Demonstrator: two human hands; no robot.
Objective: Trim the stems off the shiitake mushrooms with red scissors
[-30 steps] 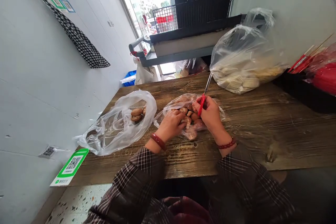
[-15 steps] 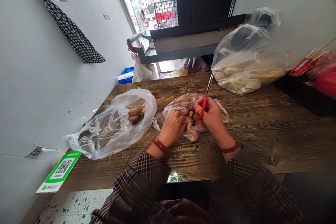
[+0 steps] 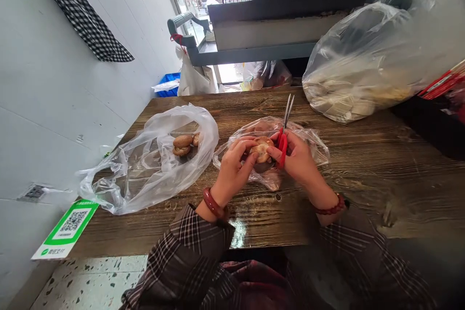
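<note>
While the left hand pinches a mushroom near frame centre, the right hand, just right of it, clasps scissors pointing toward the top edge, away from the mushroom.

The left hand and right hand partly hide a mushroom; the right also covers part of the red scissors. The top edge crops a checkered cloth. A green card bears a heading too small to read.
</note>
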